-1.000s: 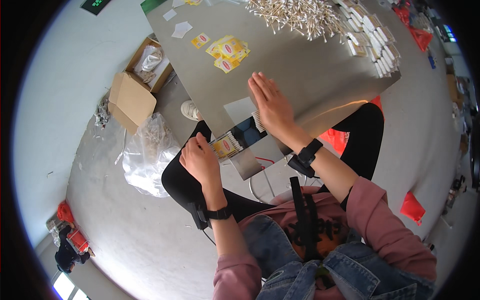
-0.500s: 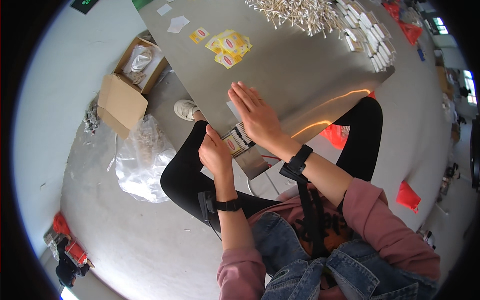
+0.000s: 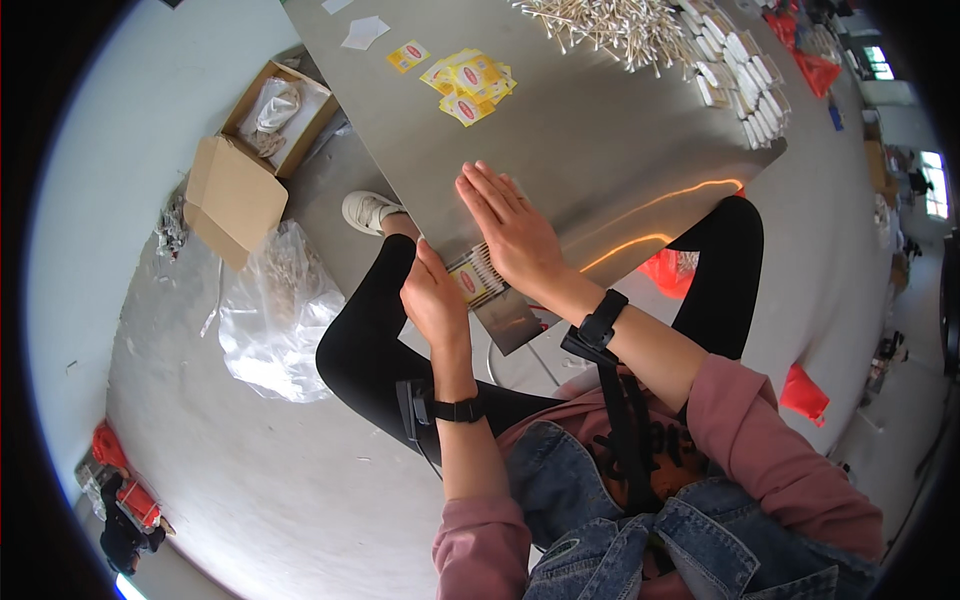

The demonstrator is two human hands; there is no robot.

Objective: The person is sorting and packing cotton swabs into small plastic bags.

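Observation:
Between my two hands, at the near left corner of the metal table point(image 3: 505, 322), lies a row of cotton swabs point(image 3: 487, 272) with a yellow printed card point(image 3: 467, 283) over its left part. My left hand point(image 3: 434, 302) is upright at the table's edge, its palm side against the left end of the row and its thumb raised; its other fingers are partly hidden. Across the row's right end rests my right hand point(image 3: 515, 235), with fingers stretched out close together. It covers some of the swabs.
Farther up the table are a pile of yellow cards point(image 3: 470, 85), a single card point(image 3: 408, 56), a heap of loose swabs point(image 3: 615, 30) and stacked white packs point(image 3: 740, 85). An open carton point(image 3: 235, 195) and a clear plastic bag point(image 3: 275, 325) stand on the floor at left.
The view has shifted slightly. The swabs between my hands show more white tips and fewer dark gaps than before. Both hands stay at the two ends of the row.

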